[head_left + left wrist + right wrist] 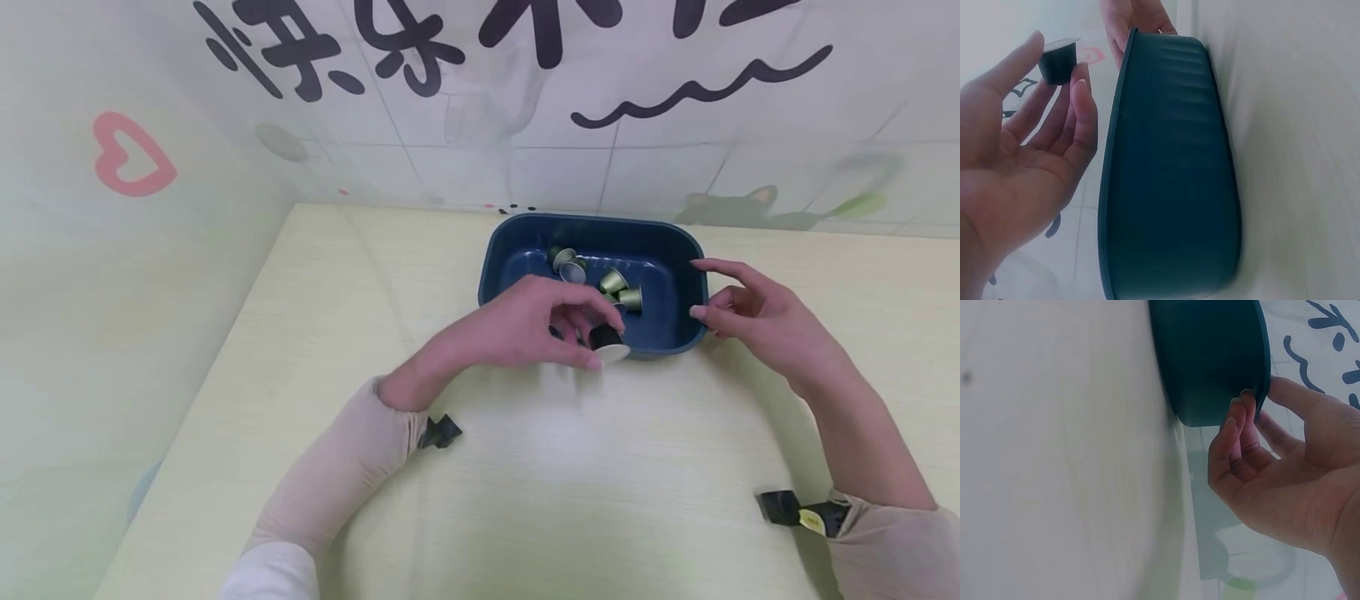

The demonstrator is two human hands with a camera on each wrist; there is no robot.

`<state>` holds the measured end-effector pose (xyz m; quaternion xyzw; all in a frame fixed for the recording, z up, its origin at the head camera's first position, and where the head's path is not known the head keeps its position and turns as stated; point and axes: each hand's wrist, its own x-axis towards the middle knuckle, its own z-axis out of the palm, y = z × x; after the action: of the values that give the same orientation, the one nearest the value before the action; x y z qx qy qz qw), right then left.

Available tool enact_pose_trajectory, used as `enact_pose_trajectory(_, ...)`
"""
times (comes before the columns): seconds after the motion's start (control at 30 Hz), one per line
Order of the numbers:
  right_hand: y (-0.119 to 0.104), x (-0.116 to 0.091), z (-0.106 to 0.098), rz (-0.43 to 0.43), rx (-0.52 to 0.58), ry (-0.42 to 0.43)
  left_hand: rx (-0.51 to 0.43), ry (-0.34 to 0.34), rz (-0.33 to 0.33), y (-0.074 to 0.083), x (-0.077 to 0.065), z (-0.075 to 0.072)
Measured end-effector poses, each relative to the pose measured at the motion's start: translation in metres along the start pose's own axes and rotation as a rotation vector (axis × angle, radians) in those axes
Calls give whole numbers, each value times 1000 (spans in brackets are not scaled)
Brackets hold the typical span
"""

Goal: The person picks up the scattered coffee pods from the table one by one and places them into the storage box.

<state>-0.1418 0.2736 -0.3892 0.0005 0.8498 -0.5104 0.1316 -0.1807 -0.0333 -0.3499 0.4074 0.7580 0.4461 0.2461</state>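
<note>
My left hand (517, 325) pinches a black coffee capsule (604, 336) between thumb and fingers, above the front rim of a dark blue plastic bin (600, 228). The capsule's pale lid faces down toward me in the head view. In the left wrist view the capsule (1059, 65) is beside the bin's rim, clear of it. Several green coffee capsules (631, 298) lie inside the bin; my left hand hides part of its floor. At the bin's right end my right hand (780, 321) grips the rim, with thumb and curled fingers on either side of the wall (1210, 362).
The bin stands on a pale wooden table (570, 500), close to the back wall (450, 175). That wall carries black lettering and drawings. Another wall with a pink heart (135, 156) borders the table on the left. Black straps (441, 432) sit at both sleeves.
</note>
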Motion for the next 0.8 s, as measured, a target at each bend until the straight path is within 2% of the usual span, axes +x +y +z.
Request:
enact_pose_trajectory(0.27, 0, 0, 0, 0, 5, 1, -2, 72, -5, -6, 6, -7)
enact_pose_trajectory(0.4, 0, 0, 0, -6, 4, 0, 26, 103, -14, -8, 8, -9)
enact_pose_trajectory(0.5, 1, 0, 0, -7, 8, 0, 53, 117, -27, -8, 9, -12)
enact_pose_trajectory(0.7, 1, 0, 1, -13, 22, -3, 42, 133, -76, -10, 15, -17)
enact_pose_trajectory(0.8, 0, 0, 1, -18, 20, 1, 71, 146, -79, -12, 19, -19)
